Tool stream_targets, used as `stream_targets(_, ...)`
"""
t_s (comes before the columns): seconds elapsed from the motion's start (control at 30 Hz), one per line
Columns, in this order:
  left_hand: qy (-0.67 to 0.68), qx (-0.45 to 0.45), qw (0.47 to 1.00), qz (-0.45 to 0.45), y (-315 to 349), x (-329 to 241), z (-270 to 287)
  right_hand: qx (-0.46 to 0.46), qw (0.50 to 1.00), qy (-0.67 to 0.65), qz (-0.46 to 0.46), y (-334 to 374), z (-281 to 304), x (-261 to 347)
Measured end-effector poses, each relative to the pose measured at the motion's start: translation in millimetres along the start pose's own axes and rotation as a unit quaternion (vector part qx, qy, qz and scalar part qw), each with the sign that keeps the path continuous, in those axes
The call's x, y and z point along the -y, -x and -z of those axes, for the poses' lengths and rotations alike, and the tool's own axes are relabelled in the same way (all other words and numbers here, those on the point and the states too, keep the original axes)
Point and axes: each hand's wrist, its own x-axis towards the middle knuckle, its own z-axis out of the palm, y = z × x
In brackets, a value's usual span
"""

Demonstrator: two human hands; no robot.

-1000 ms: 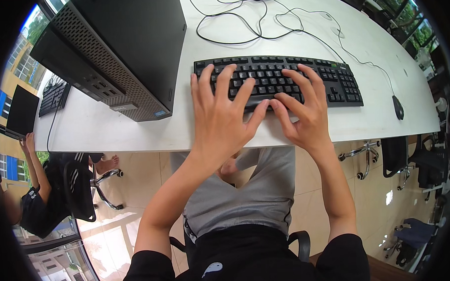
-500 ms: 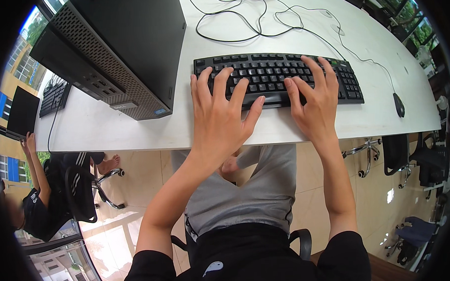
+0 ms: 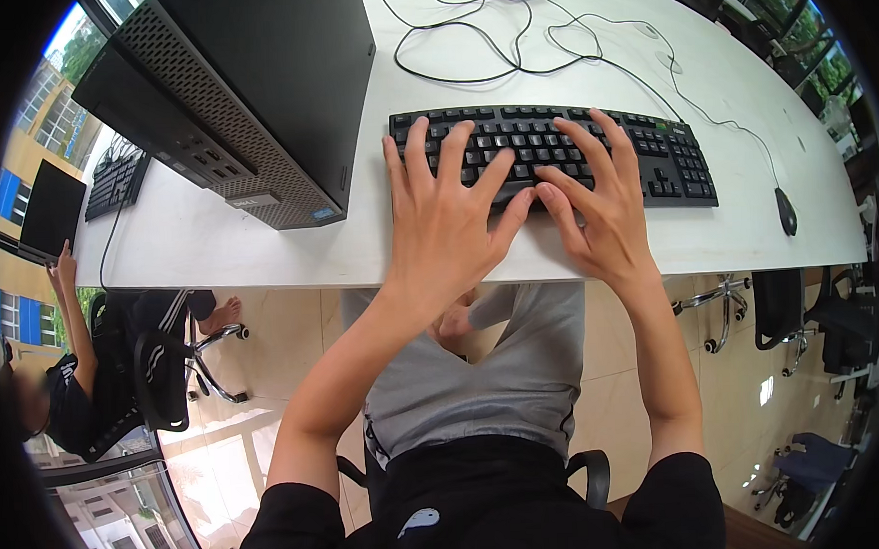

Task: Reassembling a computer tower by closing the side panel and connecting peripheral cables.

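Observation:
A black keyboard [image 3: 668, 160] lies on the white table in front of me. Over its left part my left hand [image 3: 447, 211] rests with fingers spread, their tips on or just above the keys. My right hand [image 3: 602, 201] is over the middle of the keys, its fingers also apart and curved. The two thumbs come close together by the keyboard's front edge. Neither hand holds anything. Whether single keys are pressed down cannot be made out.
A black computer tower [image 3: 288, 96] stands left of the keyboard. A wired mouse [image 3: 785, 212] lies to the right, and loose black cables [image 3: 462, 80] curl behind. At far left a seated person [image 3: 75, 384] touches a dark screen [image 3: 48, 213] near another keyboard [image 3: 115, 184].
My right hand has shifted left along the keyboard, toward my left hand, and its thumb now nears the left thumb. The whole view has moved slightly.

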Motion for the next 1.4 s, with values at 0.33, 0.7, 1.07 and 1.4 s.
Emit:
stream_targets(0.33, 0.005, -0.013, 1.000, 0.025, 7, 0, 0, -0.004, 0.999, -0.042, -0.002, 4, 9, 2)
stream_targets(0.7, -0.017, 0.027, 0.999, 0.000, 1, -2, 0, 0.029, 0.999, 0.004, -0.029, -2, 3, 5)
stream_targets(1.07, 0.006, -0.031, 0.999, 0.020, 7, 2, -1, 0.042, 0.997, 0.059, -0.016, -27, -11, 7)
stream_targets(1.4, 0.017, -0.014, 0.999, 0.028, 2, -1, 0, -0.018, 0.999, -0.022, -0.019, -4, -4, 4)
